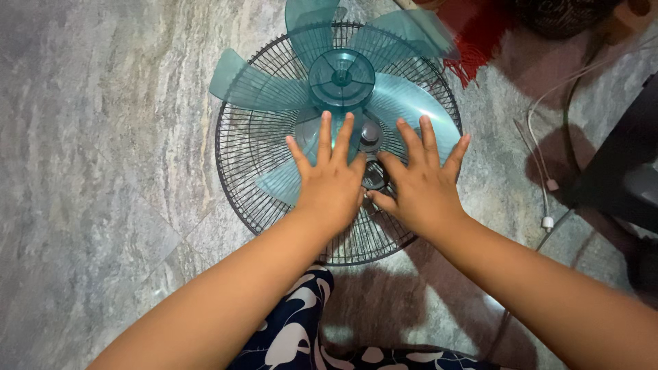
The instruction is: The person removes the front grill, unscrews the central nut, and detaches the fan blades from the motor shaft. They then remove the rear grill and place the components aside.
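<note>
With our left hand and right hand spread flat and open on the fan blade, we should press evenly over the wire grille, fingers off the centre shaft.

both arms reach forward; left hand and right hand lie flat, fingers spread.

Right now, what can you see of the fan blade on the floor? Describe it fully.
The fan blade is one piece of translucent teal plastic, with broad curved vanes spreading from a round ribbed hub. It lies flat over a black wire grille on the grey stone floor, shifted toward the grille's far side, so the farthest vanes overhang the rim. The left hand and the right hand rest flat, fingers spread, on the near vanes. A small dark knob shows between them.
</note>
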